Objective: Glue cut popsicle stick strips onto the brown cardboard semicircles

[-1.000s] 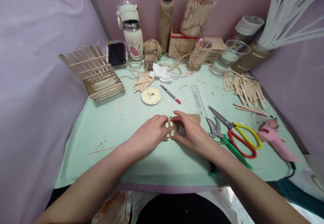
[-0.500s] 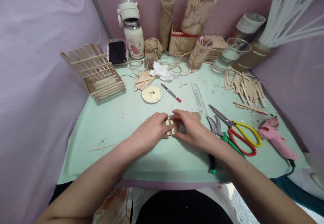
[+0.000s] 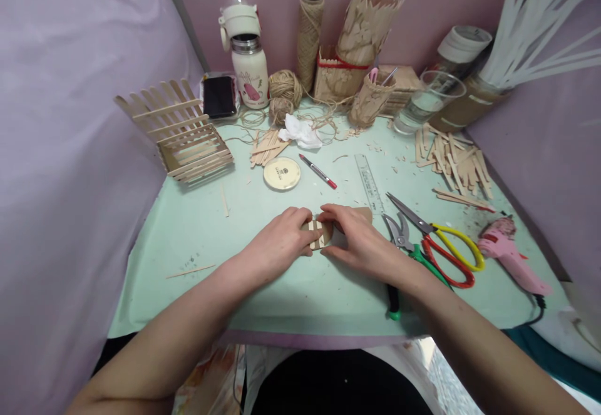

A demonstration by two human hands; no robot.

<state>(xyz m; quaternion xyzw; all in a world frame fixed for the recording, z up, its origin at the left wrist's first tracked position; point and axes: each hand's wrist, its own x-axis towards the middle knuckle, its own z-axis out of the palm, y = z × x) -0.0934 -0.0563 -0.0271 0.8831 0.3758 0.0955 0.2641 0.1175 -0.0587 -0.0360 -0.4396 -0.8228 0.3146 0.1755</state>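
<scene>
While both hands pinch it, left hand (image 3: pixel 277 246) and right hand (image 3: pixel 359 243) flank the stick piece (image 3: pixel 318 235), long axis left-right on the tabletop (image 3: pixel 291 296).

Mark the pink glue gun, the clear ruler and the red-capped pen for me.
pink glue gun (image 3: pixel 509 253), head view, on the middle of its body.
clear ruler (image 3: pixel 369 183), head view, mid-length of its strip.
red-capped pen (image 3: pixel 317 171), head view, middle of its barrel.

Both hands meet mid-surface (image 3: pixel 197 240): left hand (image 3: pixel 278 243) and right hand (image 3: pixel 359 240) on a small stick piece (image 3: pixel 319 233) between them. Scissors (image 3: pixel 439 240) and glue gun (image 3: pixel 509 255) lie right of the right hand, ruler (image 3: pixel 369 183), pen (image 3: pixel 318 171) and round lid (image 3: pixel 282 173) behind both hands.
</scene>
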